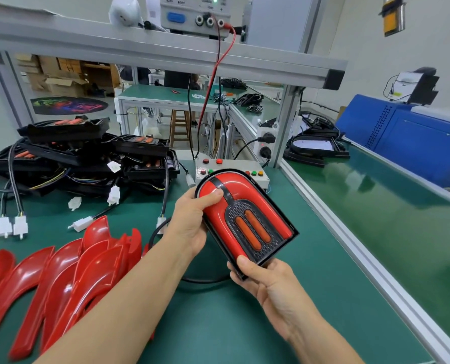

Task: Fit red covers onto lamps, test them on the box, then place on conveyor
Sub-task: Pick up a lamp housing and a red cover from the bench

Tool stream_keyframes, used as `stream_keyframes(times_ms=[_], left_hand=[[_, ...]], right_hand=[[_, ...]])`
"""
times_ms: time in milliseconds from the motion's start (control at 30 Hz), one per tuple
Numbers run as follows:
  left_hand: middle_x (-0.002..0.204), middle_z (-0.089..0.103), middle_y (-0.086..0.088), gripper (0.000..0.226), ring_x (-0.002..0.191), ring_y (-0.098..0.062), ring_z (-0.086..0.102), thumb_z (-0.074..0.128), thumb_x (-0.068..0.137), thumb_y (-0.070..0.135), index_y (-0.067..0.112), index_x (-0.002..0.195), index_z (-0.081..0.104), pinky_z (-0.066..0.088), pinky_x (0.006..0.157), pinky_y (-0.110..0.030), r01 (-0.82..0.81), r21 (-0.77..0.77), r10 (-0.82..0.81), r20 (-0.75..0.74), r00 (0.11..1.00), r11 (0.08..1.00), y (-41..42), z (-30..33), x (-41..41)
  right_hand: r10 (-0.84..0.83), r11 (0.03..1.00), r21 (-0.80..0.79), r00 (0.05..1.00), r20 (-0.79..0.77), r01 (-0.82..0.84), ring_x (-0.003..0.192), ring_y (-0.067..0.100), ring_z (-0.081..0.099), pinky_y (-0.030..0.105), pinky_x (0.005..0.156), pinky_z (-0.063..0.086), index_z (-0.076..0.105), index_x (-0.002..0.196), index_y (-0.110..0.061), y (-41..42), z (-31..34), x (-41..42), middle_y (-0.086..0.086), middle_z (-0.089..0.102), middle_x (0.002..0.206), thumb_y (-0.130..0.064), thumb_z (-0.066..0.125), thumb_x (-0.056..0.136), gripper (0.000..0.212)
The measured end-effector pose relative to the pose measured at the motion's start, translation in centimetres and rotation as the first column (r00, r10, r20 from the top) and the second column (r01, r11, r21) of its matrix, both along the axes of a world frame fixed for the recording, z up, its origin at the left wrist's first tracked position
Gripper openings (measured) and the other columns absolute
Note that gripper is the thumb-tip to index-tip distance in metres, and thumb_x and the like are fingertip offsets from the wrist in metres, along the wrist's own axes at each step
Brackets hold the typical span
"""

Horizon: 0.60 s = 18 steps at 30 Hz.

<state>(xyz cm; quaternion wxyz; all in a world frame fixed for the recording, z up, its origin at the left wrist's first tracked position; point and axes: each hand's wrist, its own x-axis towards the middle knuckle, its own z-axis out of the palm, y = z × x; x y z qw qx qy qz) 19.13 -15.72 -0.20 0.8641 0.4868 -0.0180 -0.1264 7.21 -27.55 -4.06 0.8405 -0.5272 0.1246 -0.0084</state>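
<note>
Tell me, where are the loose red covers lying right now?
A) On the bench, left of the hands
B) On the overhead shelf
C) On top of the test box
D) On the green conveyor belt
A: the spare red covers lie spread on the green bench, left of both hands.

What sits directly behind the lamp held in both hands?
The white test box with red, green and yellow round buttons stands behind the red-covered black lamp. The lamp hides the box's middle and front; its remaining buttons cannot be seen.

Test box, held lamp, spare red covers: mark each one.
test box (263,181): head view, bare right end of its top.
lamp (247,216): head view, red cover face.
spare red covers (69,269): head view, middle cover.
</note>
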Motion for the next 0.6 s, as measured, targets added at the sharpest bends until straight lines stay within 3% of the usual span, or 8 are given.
stream_keyframes(times_ms=[100, 200, 300, 400, 500, 600], left_hand=[[0.107, 0.069, -0.01, 0.043, 0.081, -0.018, 0.068, 0.067, 0.082, 0.006, 0.007, 0.123, 0.054, 0.057, 0.061, -0.03, 0.016, -0.013, -0.015, 0.003, 1.0, 1.0, 0.0, 0.1, 0.0], [0.104, 0.069, -0.011, 0.043, 0.082, -0.02, 0.068, 0.067, 0.081, 0.006, 0.006, 0.123, 0.055, 0.058, 0.064, -0.033, 0.061, -0.037, -0.06, 0.023, 0.998, 0.997, -0.1, 0.4, 0.1], [0.098, 0.07, -0.009, 0.038, 0.081, -0.02, 0.067, 0.066, 0.081, 0.005, 0.009, 0.118, 0.059, 0.058, 0.068, -0.034, 0.105, -0.046, -0.102, 0.05, 0.993, 0.993, -0.2, 0.9, 0.4], [0.097, 0.069, -0.01, 0.038, 0.081, -0.021, 0.066, 0.065, 0.081, 0.003, 0.007, 0.118, 0.06, 0.058, 0.07, -0.033, 0.135, -0.003, -0.134, 0.079, 0.988, 0.991, -0.6, 1.3, 0.4], [0.098, 0.069, -0.011, 0.039, 0.081, -0.021, 0.067, 0.064, 0.082, 0.003, 0.006, 0.12, 0.06, 0.059, 0.07, -0.032, 0.172, 0.033, -0.174, 0.093, 0.98, 0.985, -0.9, 1.7, 0.4], [0.101, 0.068, -0.012, 0.034, 0.085, -0.024, 0.065, 0.061, 0.084, 0.003, 0.006, 0.118, 0.062, 0.058, 0.076, -0.035, 0.205, 0.059, -0.21, 0.114, 0.971, 0.977, -0.9, 2.1, 0.6]], right_hand=[[0.033, 0.999, -0.005, 0.999, 0.019, -0.033, 0.099, 0.023, 0.07, 0.026, 0.078, 0.057, 0.066, 0.11, -0.005, -0.3, 0.3, -0.2, 0.01, 0.074, 0.108, -0.017, 0.079, 0.064, 0.049], [0.093, 0.995, -0.033, 0.995, 0.019, -0.093, 0.104, 0.018, 0.069, 0.029, 0.083, 0.056, 0.065, 0.117, -0.011, -1.1, 0.7, -0.6, 0.006, 0.072, 0.114, -0.031, 0.084, 0.072, 0.053], [-0.051, 0.991, -0.123, 0.998, -0.022, 0.048, 0.104, 0.018, 0.068, 0.037, 0.094, 0.05, 0.063, 0.118, -0.016, -2.4, 0.6, -0.5, 0.004, 0.072, 0.113, -0.044, 0.082, 0.063, 0.064], [-0.139, 0.958, -0.243, 0.988, 0.064, 0.151, 0.11, 0.016, 0.065, 0.037, 0.099, 0.046, 0.06, 0.123, -0.02, -3.8, 0.9, -0.3, 0.0, 0.071, 0.115, -0.05, 0.081, 0.061, 0.071], [-0.042, 0.938, -0.334, 0.988, 0.149, 0.09, 0.107, 0.016, 0.067, 0.029, 0.093, 0.05, 0.067, 0.119, -0.021, -4.9, 1.8, 0.1, 0.002, 0.072, 0.115, -0.063, 0.083, 0.058, 0.075], [0.124, 0.946, -0.313, 0.985, 0.121, -0.081, 0.101, 0.015, 0.068, 0.022, 0.084, 0.054, 0.073, 0.111, -0.019, -6.0, 2.4, 0.6, 0.008, 0.072, 0.115, -0.066, 0.08, 0.058, 0.071]])
